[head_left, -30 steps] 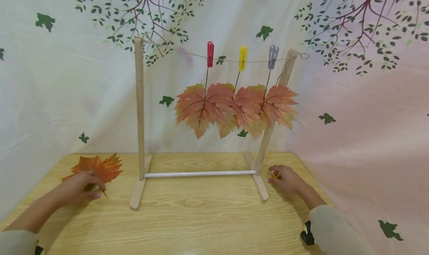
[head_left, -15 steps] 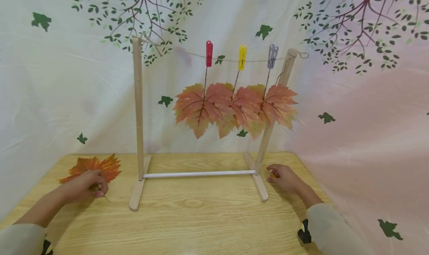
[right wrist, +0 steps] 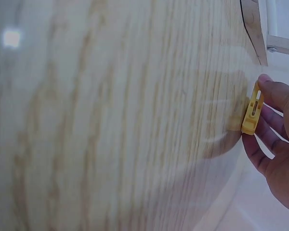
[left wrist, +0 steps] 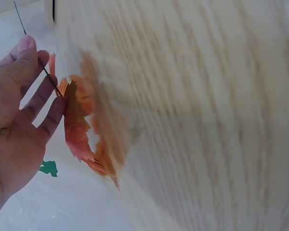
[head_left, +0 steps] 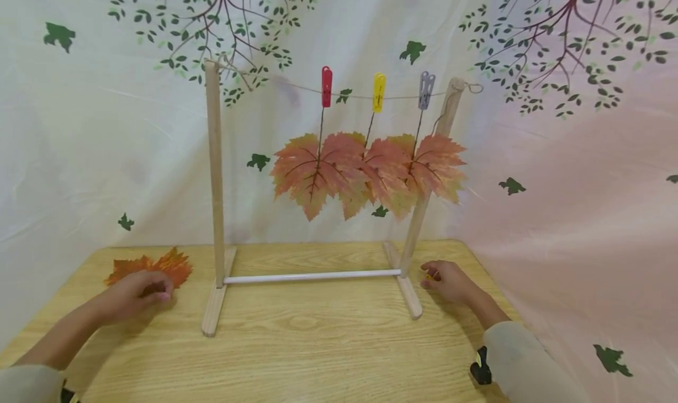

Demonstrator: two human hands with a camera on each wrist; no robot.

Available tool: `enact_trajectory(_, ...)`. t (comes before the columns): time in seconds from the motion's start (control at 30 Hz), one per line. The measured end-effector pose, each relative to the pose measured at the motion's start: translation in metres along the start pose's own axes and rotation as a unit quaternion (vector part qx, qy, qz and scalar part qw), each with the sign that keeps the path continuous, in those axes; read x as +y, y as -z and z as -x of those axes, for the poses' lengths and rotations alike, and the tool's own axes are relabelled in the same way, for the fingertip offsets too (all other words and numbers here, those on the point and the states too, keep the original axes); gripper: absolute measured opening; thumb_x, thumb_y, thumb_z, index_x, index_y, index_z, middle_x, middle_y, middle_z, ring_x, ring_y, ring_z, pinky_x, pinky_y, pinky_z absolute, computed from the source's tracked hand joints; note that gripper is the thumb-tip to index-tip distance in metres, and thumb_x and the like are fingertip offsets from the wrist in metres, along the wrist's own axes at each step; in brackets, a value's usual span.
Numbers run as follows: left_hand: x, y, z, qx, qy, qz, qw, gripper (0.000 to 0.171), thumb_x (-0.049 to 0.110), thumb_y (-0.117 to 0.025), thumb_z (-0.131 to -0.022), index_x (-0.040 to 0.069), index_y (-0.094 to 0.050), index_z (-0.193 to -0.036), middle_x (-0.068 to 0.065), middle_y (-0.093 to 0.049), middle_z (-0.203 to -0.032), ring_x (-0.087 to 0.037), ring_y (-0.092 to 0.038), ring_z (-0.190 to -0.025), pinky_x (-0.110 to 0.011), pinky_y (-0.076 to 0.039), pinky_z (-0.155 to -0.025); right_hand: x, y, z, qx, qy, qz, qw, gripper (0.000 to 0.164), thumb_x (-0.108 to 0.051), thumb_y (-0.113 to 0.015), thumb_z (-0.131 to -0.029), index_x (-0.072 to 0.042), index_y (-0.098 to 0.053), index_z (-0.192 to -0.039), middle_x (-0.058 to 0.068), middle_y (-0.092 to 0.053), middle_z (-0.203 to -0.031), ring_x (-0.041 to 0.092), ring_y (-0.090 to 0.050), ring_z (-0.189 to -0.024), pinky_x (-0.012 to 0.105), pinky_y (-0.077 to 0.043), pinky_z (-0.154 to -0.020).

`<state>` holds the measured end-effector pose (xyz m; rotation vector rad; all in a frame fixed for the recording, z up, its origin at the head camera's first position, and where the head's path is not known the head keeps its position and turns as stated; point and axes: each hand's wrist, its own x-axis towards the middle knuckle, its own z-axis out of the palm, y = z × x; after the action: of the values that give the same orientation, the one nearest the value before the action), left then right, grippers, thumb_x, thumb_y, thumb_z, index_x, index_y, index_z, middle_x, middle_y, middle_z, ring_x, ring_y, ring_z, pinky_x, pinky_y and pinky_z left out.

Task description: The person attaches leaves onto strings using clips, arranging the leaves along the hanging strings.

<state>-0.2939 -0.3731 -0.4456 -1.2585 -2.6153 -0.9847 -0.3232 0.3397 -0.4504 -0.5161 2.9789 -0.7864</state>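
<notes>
Near the table's left side, my left hand [head_left: 132,297] pinches the thin dark stem [left wrist: 47,74] of an orange artificial maple leaf [head_left: 177,267] between thumb and fingers. In the left wrist view the leaf [left wrist: 77,130] hangs beyond the fingers, close to the tabletop. My right hand [head_left: 452,282] holds a yellow clothespin [right wrist: 253,110] between thumb and fingers, low over the table to the right of the wooden stand [head_left: 215,173]. On the stand's string [head_left: 299,86], red [head_left: 326,86], yellow [head_left: 378,92] and grey [head_left: 425,91] clothespins hold up pinkish leaves [head_left: 316,173] by their stems.
A white rod [head_left: 312,276] joins the stand's two feet near the tabletop [head_left: 307,356]. Left of the red clothespin, a stretch of string runs to the left post. Behind the table hangs a pale backdrop [head_left: 159,156] with painted branches and green leaf shapes.
My left hand has turned slightly and shifted a little right with the leaf, whose stem no longer shows in the head view. The right hand stays nearly still with the clothespin.
</notes>
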Motion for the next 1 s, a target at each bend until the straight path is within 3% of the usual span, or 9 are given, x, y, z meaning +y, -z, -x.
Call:
enact_trajectory(0.07, 0.004, 0.000, 0.000, 0.020, 0.018, -0.021, 0.9994, 0.023, -0.009, -0.067, -0.093, 0.014, -0.062, -0.095, 0.005, -0.063, -0.083, -0.005, -0.057, -0.075, -0.023, -0.048, -0.062, -0.002, 0.002, 0.002, 0.002, 0.005, 0.005, 1.000, 0.036, -0.012, -0.072, -0.096, 0.010, -0.065, -0.124, 0.015, -0.071, -0.104, 0.028, -0.068, -0.093, 0.047, -0.057, -0.083)
enact_trajectory(0.23, 0.015, 0.001, -0.002, 0.060, 0.024, -0.071, 0.9953, 0.024, -0.008, -0.071, -0.091, 0.015, -0.066, -0.098, 0.007, -0.067, -0.090, -0.006, -0.064, -0.081, -0.024, -0.053, -0.065, -0.008, 0.007, 0.006, 0.003, 0.026, 0.009, 1.000, 0.034, -0.008, -0.070, -0.097, 0.014, -0.065, -0.122, 0.023, -0.072, -0.108, 0.034, -0.071, -0.096, 0.047, -0.058, -0.083)
enact_trajectory(0.4, 0.022, 0.004, -0.005, 0.082, 0.020, -0.110, 0.9904, 0.026, -0.009, -0.074, -0.087, 0.015, -0.068, -0.096, 0.010, -0.067, -0.090, 0.000, -0.063, -0.084, -0.023, -0.055, -0.066, -0.010, 0.011, 0.008, 0.016, 0.040, 0.016, 0.999, 0.032, -0.004, -0.069, -0.096, 0.015, -0.065, -0.121, 0.019, -0.072, -0.102, 0.031, -0.071, -0.092, 0.044, -0.059, -0.079)
enact_trajectory(0.67, 0.028, 0.007, -0.009, 0.118, -0.031, -0.125, 0.9846, 0.043, -0.020, -0.075, -0.077, 0.018, -0.068, -0.094, 0.014, -0.068, -0.092, 0.001, -0.063, -0.084, -0.014, -0.051, -0.067, -0.012, 0.018, 0.015, 0.036, 0.047, 0.004, 0.998, 0.030, -0.002, -0.067, -0.096, 0.013, -0.065, -0.123, 0.019, -0.070, -0.107, 0.032, -0.069, -0.095, 0.043, -0.059, -0.079)
enact_trajectory(1.0, 0.044, 0.015, -0.012, 0.132, -0.052, -0.164, 0.9763, 0.055, -0.027, -0.077, -0.068, 0.020, -0.068, -0.096, 0.016, -0.066, -0.093, -0.002, -0.065, -0.084, -0.007, -0.048, -0.071, -0.016, 0.027, 0.028, 0.030, 0.071, -0.020, 0.997, 0.034, -0.002, -0.064, -0.099, 0.012, -0.061, -0.130, 0.022, -0.065, -0.118, 0.034, -0.068, -0.100, 0.039, -0.060, -0.079)
